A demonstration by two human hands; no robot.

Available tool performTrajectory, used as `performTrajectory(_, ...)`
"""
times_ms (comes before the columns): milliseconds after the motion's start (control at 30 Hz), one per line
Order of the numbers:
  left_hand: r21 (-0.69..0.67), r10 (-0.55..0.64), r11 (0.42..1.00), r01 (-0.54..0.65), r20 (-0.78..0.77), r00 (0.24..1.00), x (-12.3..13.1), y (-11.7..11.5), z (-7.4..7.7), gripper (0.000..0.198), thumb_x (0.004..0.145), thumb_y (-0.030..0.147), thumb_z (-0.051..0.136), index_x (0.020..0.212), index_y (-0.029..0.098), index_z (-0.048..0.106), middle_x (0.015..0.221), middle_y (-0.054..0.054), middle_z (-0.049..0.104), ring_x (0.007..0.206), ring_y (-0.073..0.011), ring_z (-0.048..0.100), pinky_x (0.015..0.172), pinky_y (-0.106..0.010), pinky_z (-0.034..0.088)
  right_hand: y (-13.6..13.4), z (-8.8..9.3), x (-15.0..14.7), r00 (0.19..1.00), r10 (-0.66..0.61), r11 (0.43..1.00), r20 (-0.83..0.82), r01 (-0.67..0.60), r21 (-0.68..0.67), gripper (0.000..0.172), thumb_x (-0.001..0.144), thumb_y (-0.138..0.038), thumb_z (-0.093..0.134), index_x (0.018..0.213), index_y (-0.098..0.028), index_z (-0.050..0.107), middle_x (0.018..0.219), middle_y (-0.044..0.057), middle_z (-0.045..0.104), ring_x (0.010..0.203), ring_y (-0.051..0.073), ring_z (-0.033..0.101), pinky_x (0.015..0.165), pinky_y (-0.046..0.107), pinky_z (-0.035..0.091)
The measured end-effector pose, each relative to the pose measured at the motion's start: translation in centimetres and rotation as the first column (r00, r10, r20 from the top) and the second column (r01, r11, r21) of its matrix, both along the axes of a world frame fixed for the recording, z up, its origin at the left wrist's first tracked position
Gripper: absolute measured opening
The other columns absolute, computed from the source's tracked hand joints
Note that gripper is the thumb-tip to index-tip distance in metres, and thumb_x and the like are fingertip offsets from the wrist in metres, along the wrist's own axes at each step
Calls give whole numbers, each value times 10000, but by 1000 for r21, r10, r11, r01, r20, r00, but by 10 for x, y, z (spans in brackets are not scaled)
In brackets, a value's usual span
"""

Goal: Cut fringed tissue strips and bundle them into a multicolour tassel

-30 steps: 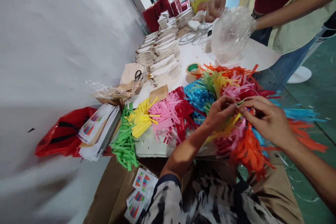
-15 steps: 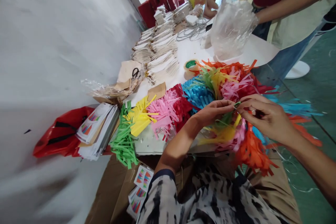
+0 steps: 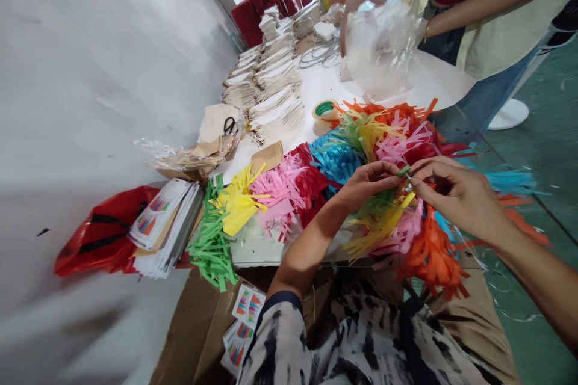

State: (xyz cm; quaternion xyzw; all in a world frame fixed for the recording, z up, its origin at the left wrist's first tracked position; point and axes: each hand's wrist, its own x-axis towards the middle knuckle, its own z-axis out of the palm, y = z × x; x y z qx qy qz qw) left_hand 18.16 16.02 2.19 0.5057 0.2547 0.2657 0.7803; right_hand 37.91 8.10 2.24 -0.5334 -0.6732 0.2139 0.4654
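Observation:
My left hand (image 3: 372, 183) pinches the top of a green paper tassel (image 3: 383, 200) between thumb and fingers. Close against it, my right hand (image 3: 460, 192) is closed in a pinch on a thin pale strand at the tassel's top; the strand is too small to make out well. Below the hands hang a yellow tassel (image 3: 377, 227), a pink tassel (image 3: 409, 233) and an orange tassel (image 3: 433, 261). More tassels lie along the table's near edge: green (image 3: 212, 234), yellow (image 3: 239, 204), pink (image 3: 280, 189), red (image 3: 311, 186) and blue (image 3: 336, 159).
Across the table, another person's hands handle a clear plastic bag (image 3: 379, 51). A tape roll (image 3: 325, 113) stands behind the tassels. Stacked paper pieces (image 3: 275, 87) run along the wall side. At left are printed cards (image 3: 158, 213) and a red bag (image 3: 102, 231).
My fingertips have shifted slightly, and more of the green top and pale strand shows between them. The other person's hands and the plastic bag have moved a little left.

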Motion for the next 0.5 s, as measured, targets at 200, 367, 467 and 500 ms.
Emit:
performTrajectory(200,183,75,981,-58,-88,993,6,-3,-1,539,703,599,888,849,131,664,788,4,650,715,-83,571,738,-269,432,1,-3,-1,1000,-6,1000,-12,6,-17,134,935,-337,659,839,-254,703,1064,20,729,891,162,672,757,313,467)
performTrajectory(367,224,152,964,-142,-27,988,13,-5,0,526,709,585,889,874,156,633,779,15,629,675,-85,544,678,-270,421,-1,-2,0,1000,-1,1000,-5,1,-12,148,946,-354,651,851,-252,700,1067,33,729,912,177,676,769,321,471)
performTrajectory(467,284,176,946,-158,-38,984,14,-8,5,485,760,572,855,899,158,643,824,0,633,697,-92,549,692,-267,440,-2,-2,2,1000,-9,1000,2,9,-18,150,949,-358,653,861,-246,700,1065,39,730,873,169,665,723,314,464)
performTrajectory(500,328,185,931,-158,-54,981,14,-9,7,459,799,572,820,893,158,648,835,-6,629,710,-95,545,698,-265,442,-3,-2,2,1000,-15,1000,0,15,-25,149,947,-364,657,868,-245,701,1057,39,731,841,163,656,697,310,460)
